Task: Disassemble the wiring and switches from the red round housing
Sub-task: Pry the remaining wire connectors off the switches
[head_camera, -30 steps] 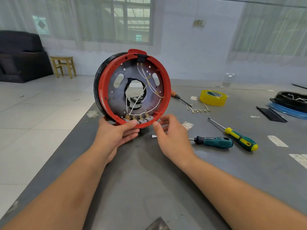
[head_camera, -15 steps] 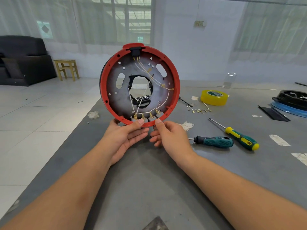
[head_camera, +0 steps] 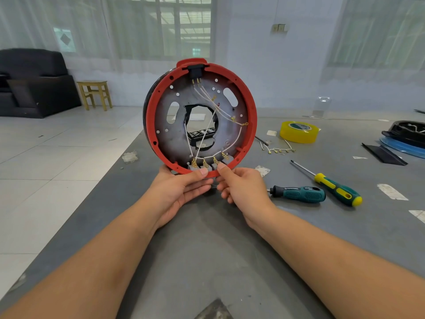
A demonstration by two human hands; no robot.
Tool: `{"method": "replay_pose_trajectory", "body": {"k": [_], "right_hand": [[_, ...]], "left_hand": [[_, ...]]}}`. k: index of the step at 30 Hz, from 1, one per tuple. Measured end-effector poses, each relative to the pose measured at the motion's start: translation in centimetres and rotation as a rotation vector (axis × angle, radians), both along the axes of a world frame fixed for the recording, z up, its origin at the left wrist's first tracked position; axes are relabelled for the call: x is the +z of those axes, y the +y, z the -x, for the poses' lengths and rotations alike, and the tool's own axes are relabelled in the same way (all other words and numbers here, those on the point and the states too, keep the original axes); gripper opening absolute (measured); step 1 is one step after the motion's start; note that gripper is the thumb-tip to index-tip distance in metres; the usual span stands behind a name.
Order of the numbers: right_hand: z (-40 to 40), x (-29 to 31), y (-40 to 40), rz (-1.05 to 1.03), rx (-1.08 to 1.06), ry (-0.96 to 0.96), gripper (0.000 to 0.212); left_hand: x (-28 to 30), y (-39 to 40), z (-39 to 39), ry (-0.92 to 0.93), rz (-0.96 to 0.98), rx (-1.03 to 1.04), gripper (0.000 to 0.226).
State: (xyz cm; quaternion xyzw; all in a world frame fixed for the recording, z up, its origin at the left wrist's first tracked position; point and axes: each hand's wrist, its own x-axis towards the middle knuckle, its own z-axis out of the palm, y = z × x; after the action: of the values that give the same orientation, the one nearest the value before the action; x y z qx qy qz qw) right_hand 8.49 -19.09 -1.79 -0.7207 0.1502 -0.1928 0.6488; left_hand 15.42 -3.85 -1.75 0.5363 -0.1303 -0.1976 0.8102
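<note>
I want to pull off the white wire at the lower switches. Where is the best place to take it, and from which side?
Probably pinch the brass terminal itself, not the thin white wire. Come from the open front of the red housing, above the lower rim, where the right hand already is. The terminals stand up from the grey switches, so pull upward toward the centre.

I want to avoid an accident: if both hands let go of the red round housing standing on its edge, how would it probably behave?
The red round housing stands upright on its curved rim on the grey table, so it would probably roll or tip flat. The left hand and right hand grip only its bottom edge, which suggests it is fairly light. The thin white wires look floppy.
</note>
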Motion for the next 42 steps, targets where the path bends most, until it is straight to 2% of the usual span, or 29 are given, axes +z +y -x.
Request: {"method": "replay_pose_trajectory", "body": {"k": [3, 7, 14, 24, 30, 32, 36, 42], "right_hand": [[0.0, 0.4, 0.0, -0.029, 0.026, 0.001, 0.043], [-0.1, 0.8, 0.1, -0.061, -0.029, 0.011, 0.060], [0.0, 0.4, -0.5, 0.078, -0.064, -0.001, 0.059], [-0.4, 0.1, -0.7, -0.047, 0.032, 0.019, 0.065], [-0.1, 0.1, -0.8, -0.231, 0.150, -0.150, 0.039], [0.0, 0.2, -0.8, -0.268, 0.151, -0.202, 0.034], [-0.1, 0.2, -0.9, -0.186, 0.061, -0.258, 0.023], [-0.2, -0.1, -1.1, -0.138, 0.047, -0.255, 0.024]], "left_hand": [[0.0, 0.1, 0.0, 0.017, 0.023, -0.003, 0.072], [0.0, 0.3, 0.0, 0.029, 0.036, -0.004, 0.071], [0.0, 0.3, -0.1, 0.038, 0.040, -0.029, 0.081], [-0.1, 0.5, -0.2, 0.062, 0.077, -0.029, 0.076], [0.0, 0.6, -0.1, 0.032, 0.014, -0.080, 0.083], [0.1, 0.7, -0.1, 0.031, -0.010, -0.098, 0.076], [0.3, 1.1, -0.3, 0.093, -0.046, -0.108, 0.056], [0.1, 1.3, -0.7, 0.107, -0.074, -0.138, 0.028]]}}
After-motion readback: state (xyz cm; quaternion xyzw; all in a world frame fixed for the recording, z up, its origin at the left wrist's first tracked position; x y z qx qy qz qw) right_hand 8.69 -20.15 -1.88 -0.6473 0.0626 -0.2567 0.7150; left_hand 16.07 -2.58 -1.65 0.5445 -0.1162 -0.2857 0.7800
